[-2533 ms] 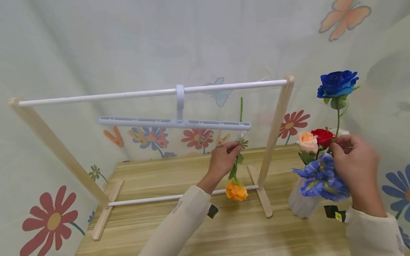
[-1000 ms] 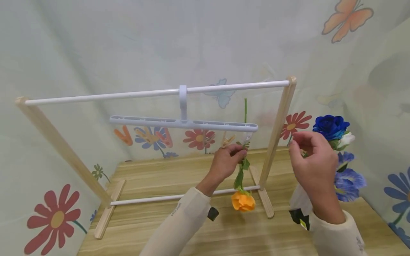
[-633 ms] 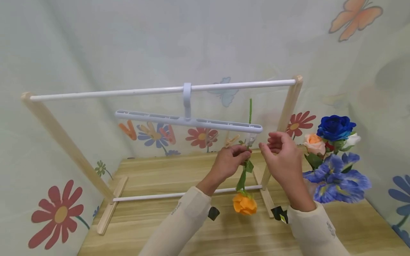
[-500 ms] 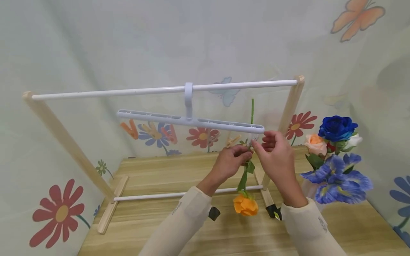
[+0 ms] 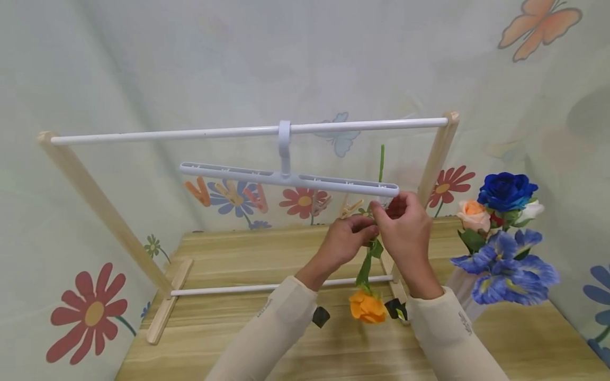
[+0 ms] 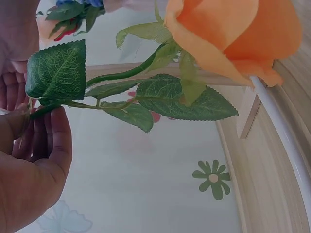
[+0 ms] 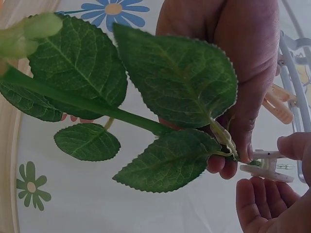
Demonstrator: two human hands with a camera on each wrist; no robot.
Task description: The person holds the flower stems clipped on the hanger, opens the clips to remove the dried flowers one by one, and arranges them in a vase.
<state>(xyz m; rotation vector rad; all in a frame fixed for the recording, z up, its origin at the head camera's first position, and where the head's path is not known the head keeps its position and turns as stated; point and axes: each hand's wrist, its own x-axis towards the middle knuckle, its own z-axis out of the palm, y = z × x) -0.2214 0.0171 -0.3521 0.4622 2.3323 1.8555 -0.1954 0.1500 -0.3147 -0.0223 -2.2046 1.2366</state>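
An orange artificial rose (image 5: 368, 308) hangs head down below the right end of a pale blue clip hanger (image 5: 333, 185). Its green stem (image 5: 382, 159) passes up behind the bar and sticks out above it. My left hand (image 5: 340, 243) pinches the stem just under the end clip. At that clip, my right hand (image 5: 407, 233) has its thumb on one side and fingers on the other. The right wrist view shows this whitish clothespin (image 7: 266, 174) between them, the stem at its mouth. In the left wrist view, green leaves (image 6: 187, 99) spread beside the left fingers.
The hanger hooks over the white rail (image 5: 190, 134) of a wooden rack standing on the table (image 5: 229, 328). Several other clothespins, including an orange one (image 5: 198, 191), dangle from it. At the right, a white vase (image 5: 464, 291) holds blue, peach, red and white flowers.
My right hand has left the vase flowers and come left to the end clip, where its fingers have closed. My left hand keeps its pinch on the stem. The camera view has shifted slightly.
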